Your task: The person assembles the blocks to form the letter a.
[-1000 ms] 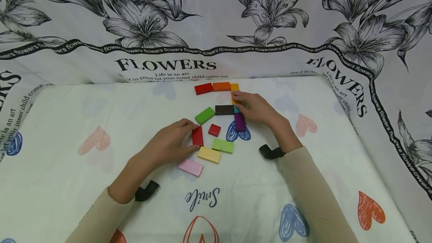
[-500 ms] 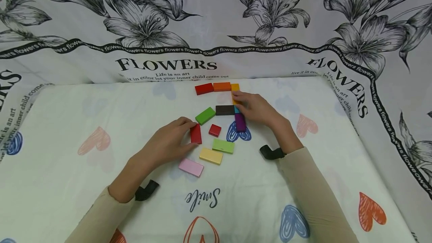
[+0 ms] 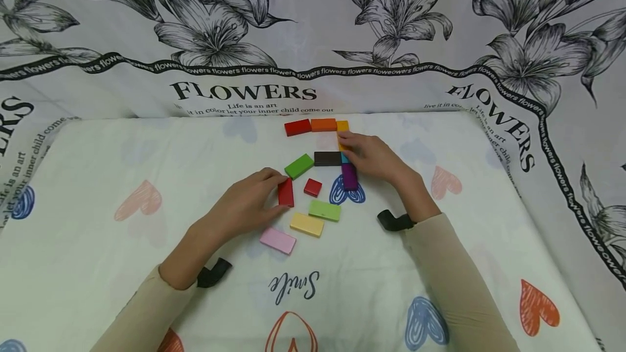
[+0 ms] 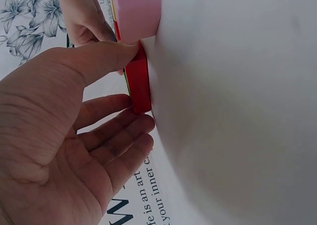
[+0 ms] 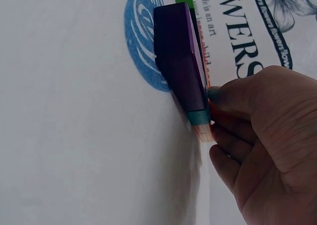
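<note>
In the head view my left hand (image 3: 249,200) pinches a red wooden block (image 3: 286,193) between thumb and fingertips; the left wrist view shows the same red block (image 4: 138,84) lying flat on the cloth. Its far end is close to a green block (image 3: 299,166). My right hand (image 3: 376,159) holds a yellow-orange block (image 3: 342,126) by its side, thumb by a small blue block (image 3: 345,157), mostly covered. A purple block (image 3: 349,176) continues that column toward me. A black block (image 3: 327,158) joins it from the left, and an orange block (image 3: 324,125) meets its top.
Another red block (image 3: 298,127) touches the orange one. Between the hands lie a small red block (image 3: 313,187), a light green block (image 3: 325,211), a pale yellow block (image 3: 306,225) and a pink block (image 3: 277,240). A heart-patterned cloth (image 3: 342,297) covers the table.
My left hand has drawn the red block slightly left and away from me, opening a small gap to the pale yellow block. My right hand stays in place.
</note>
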Demonstrator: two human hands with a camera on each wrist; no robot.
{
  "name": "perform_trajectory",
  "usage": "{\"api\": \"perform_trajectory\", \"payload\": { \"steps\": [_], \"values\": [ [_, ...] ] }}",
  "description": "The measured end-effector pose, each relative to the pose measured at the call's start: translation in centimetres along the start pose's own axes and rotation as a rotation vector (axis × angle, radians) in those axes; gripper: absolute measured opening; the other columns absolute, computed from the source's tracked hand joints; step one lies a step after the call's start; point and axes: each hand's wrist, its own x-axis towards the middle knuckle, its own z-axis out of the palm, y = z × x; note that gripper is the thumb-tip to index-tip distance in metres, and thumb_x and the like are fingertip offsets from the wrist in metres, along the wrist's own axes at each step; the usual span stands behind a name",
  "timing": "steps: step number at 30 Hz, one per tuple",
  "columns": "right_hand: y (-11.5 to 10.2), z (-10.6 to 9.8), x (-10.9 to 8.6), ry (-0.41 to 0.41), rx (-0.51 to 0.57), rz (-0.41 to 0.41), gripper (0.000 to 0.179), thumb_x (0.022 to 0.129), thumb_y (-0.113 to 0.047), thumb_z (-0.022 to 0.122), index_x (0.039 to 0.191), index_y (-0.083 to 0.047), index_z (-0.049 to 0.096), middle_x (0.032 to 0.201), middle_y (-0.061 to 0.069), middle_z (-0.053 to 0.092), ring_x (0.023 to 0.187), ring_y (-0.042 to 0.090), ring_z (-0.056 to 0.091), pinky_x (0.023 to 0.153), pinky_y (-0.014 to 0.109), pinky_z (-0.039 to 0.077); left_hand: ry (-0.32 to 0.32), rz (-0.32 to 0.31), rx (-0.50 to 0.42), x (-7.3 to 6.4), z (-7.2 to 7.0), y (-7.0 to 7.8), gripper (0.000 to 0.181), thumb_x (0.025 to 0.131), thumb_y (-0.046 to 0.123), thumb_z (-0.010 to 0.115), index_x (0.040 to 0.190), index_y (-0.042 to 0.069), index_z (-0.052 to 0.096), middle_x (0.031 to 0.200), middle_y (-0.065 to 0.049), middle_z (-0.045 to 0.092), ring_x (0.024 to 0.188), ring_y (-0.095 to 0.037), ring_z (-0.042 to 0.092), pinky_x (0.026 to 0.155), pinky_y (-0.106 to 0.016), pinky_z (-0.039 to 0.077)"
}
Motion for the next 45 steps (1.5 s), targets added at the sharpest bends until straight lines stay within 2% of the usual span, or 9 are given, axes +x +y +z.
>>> {"api": "perform_trajectory", "payload": {
  "steps": [15, 33, 45],
  "values": [
    [-0.06, 0.00, -0.05, 0.006, 0.031, -0.001, 0.050, 0.107, -0.019, 0.062, 0.156, -0.014, 0.053, 0.166, 0.002, 0.048, 0.160, 0.027, 0.038, 0.131, 0.049, 0.033, -0.005, -0.012, 0.003, 0.00, 0.09, 0.16, 0.068, 0.090, 0.035, 0.085, 0.148, 0.009, 0.061, 0.144, -0.011, 0.064, 0.129, -0.029, 0.065, 0.105, -0.046, 0.060],
    [-0.02, -0.08, -0.05, -0.001, 0.013, -0.021, 0.050, 0.107, -0.017, 0.061, 0.156, -0.012, 0.052, 0.166, 0.004, 0.049, 0.160, 0.029, 0.038, 0.130, 0.050, 0.033, 0.013, -0.001, 0.012, -0.08, 0.23, 0.15, 0.069, 0.089, 0.037, 0.086, 0.147, 0.009, 0.062, 0.141, -0.010, 0.065, 0.125, -0.027, 0.066, 0.103, -0.044, 0.061],
    [0.04, -0.02, -0.03, 0.002, 0.006, -0.009, 0.050, 0.107, -0.019, 0.061, 0.157, -0.013, 0.051, 0.166, 0.004, 0.048, 0.160, 0.030, 0.038, 0.130, 0.051, 0.034, 0.021, -0.020, 0.025, 0.04, 0.34, 0.39, 0.070, 0.088, 0.038, 0.087, 0.147, 0.009, 0.062, 0.139, -0.011, 0.066, 0.124, -0.028, 0.066, 0.102, -0.044, 0.062]
  ]
}}
